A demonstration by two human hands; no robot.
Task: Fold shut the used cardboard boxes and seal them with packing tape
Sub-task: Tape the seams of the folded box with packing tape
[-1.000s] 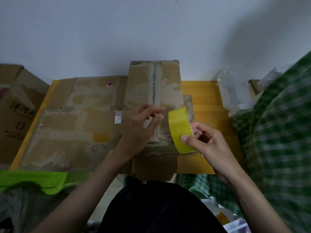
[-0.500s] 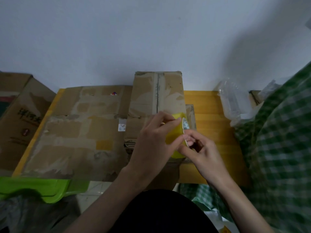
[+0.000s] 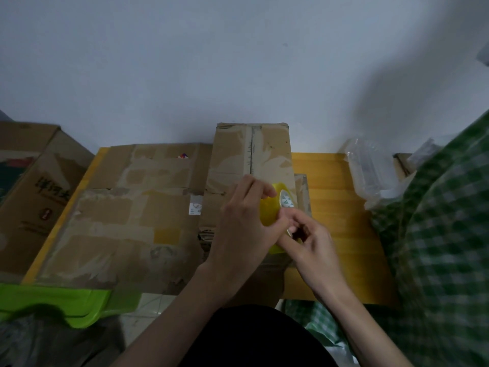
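Observation:
A narrow closed cardboard box (image 3: pixel 251 154) with an old tape strip down its top seam stands in the middle, against the wall. Left of it lies a wide flat box (image 3: pixel 127 215) with worn tape marks. Above the near end of the narrow box I hold a yellow roll of packing tape (image 3: pixel 272 207). My left hand (image 3: pixel 246 226) wraps over the roll's outer face, fingertips on its top edge. My right hand (image 3: pixel 312 242) grips the roll from the right, fingers curled into its core. The roll's lower part is hidden by both hands.
Both boxes rest on a yellow wooden table (image 3: pixel 338 221). A printed carton (image 3: pixel 34 194) stands at the far left. Clear plastic air packing (image 3: pixel 370 173) lies at the back right. Green checked cloth (image 3: pixel 444 247) fills the right side; a green plastic stool (image 3: pixel 60 303) sits at lower left.
My left hand left the top of the narrow box and moved right onto the tape roll. The right hand turned the roll and closed in with it; the view tilted slightly.

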